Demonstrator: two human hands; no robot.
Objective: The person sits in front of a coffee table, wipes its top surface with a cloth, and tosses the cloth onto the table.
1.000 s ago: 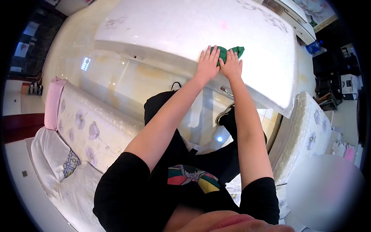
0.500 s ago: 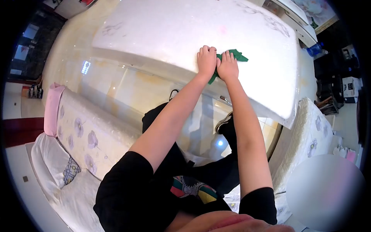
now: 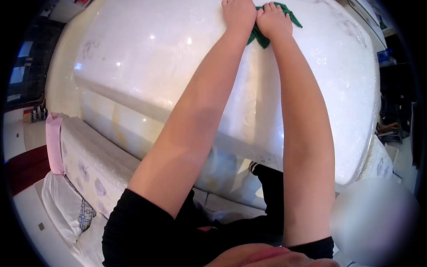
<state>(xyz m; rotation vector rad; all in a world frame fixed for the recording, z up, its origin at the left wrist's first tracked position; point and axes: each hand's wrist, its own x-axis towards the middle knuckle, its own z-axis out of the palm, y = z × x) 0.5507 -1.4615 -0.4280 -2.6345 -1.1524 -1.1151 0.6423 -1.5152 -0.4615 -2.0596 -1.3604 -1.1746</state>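
I can pass leftward over the white table [image 3: 147, 58]; rightward, the right hand [image 3: 275, 23] blocks the left hand [image 3: 240, 17].

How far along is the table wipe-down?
Done: can't tell; the glossy white table shows no clear line between wiped and unwiped areas.
In hand: the right hand is spread on the green cloth; the left hand is close alongside, hold unclear.
Left: lifting the cloth off, at least; remaining areas can't be judged.

green cloth [image 3: 263, 37], rumpled, spread flat in parts, pointed corners showing, on the glossy white tabletop [image 3: 147, 58]
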